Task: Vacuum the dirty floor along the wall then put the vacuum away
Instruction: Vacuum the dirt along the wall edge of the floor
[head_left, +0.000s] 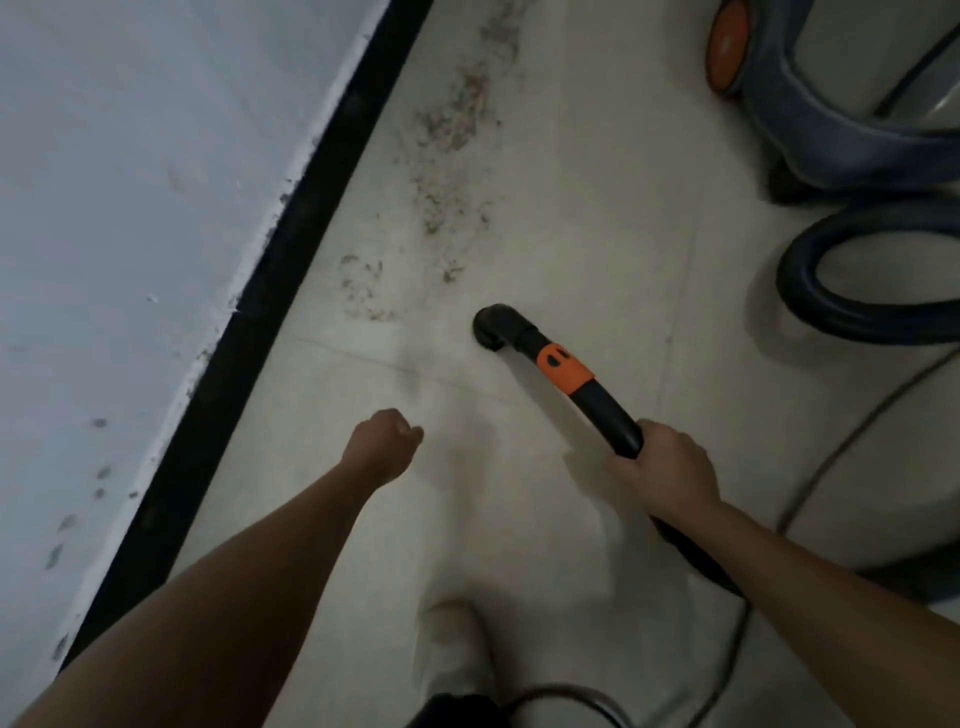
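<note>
Left hand (387, 441): fist curled, empty — kept clear.
Right hand (662, 470): clamps hose handle (605, 408), nozzle (493, 327) angled toward dirt (452, 124).

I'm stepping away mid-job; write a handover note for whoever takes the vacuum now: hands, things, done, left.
Left hand: fist, holding nothing.
Right hand: holds the black hose handle, nozzle low over the floor, just short of the dirt trail, which runs ahead beside the black baseboard.
Vacuum canister stands at right.
Done: cannot tell.
Left: vacuum the trail, then put the vacuum away.
</note>
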